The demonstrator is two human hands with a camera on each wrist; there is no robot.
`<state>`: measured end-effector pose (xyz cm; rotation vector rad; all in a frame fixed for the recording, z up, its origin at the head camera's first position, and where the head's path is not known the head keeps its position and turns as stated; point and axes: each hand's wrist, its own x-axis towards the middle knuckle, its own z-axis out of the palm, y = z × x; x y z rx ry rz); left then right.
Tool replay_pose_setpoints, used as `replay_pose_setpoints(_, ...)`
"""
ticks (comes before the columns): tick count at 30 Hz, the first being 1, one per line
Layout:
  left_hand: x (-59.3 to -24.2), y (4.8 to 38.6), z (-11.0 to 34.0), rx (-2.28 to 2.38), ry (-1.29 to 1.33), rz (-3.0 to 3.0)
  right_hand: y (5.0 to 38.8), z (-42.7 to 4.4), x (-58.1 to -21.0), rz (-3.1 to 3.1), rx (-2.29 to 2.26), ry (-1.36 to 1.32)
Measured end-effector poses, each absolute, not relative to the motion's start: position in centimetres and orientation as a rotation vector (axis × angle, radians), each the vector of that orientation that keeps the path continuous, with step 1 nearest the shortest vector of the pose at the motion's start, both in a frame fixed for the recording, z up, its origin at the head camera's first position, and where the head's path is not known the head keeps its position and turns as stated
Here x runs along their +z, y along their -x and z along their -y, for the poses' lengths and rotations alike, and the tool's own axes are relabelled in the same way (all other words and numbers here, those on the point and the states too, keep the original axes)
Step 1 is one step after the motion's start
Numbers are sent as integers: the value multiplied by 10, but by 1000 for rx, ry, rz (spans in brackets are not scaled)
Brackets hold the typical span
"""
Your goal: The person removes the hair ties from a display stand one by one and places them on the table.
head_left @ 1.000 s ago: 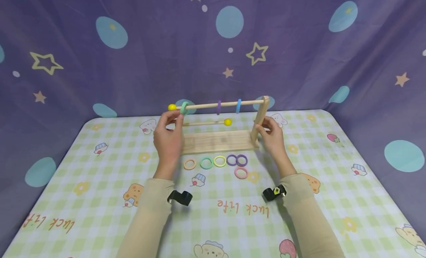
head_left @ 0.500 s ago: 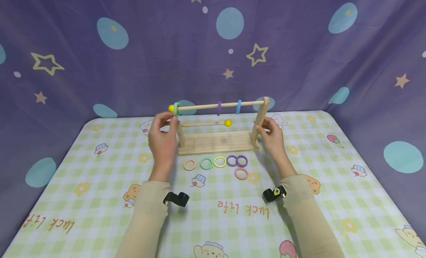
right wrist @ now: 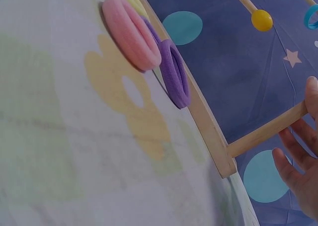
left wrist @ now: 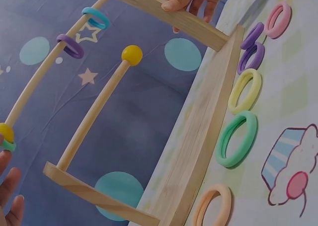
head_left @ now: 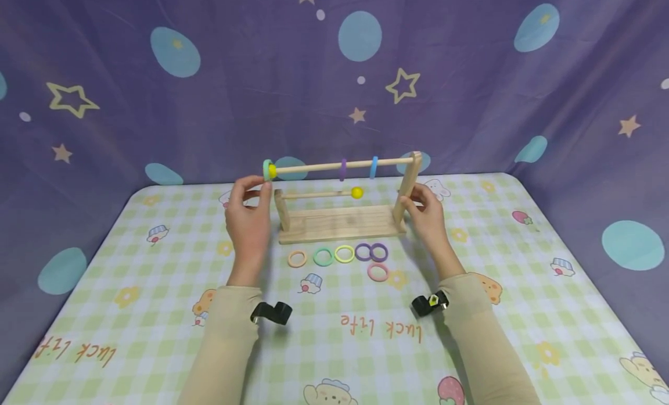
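Note:
My left hand (head_left: 249, 219) pinches a green hair tie (head_left: 266, 170) between thumb and fingertips. That hair tie sits around or just off the yellow ball (head_left: 273, 171) ending the upper rod (head_left: 313, 167) of a wooden stand (head_left: 342, 223). A purple hair tie (head_left: 343, 170) and a blue hair tie (head_left: 373, 167) hang farther along this rod. At the other side, my right hand (head_left: 428, 216) grips the tall upright (head_left: 409, 183), thumb in front and fingers behind. The left wrist view shows the green hair tie (left wrist: 9, 146) only partly, at its edge.
The lower rod (head_left: 319, 194) carries no hair tie and ends in a yellow ball (head_left: 357, 193). Before the base lie loose hair ties: orange (head_left: 290, 258), green (head_left: 315, 257), yellow (head_left: 337, 257), two purple (head_left: 363, 260) and pink (head_left: 378, 280). A patterned cloth (head_left: 157, 294) covers the table.
My left hand has slid the green hair tie leftward along the upper rod, from inside the yellow ball to its outer end. The right hand stays on the upright.

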<state>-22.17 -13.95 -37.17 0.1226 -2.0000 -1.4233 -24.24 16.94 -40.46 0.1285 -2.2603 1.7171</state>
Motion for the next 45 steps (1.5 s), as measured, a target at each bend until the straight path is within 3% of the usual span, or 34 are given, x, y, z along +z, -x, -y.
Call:
replay_pose_setpoints(21,-383,205,135,-1505,-101,1953,242,-170,-404,2270,1718,-124)
replay_pose_setpoints(45,-380,192,121,-1231,401,2421,242,-170,-403,2271,1712,-131)
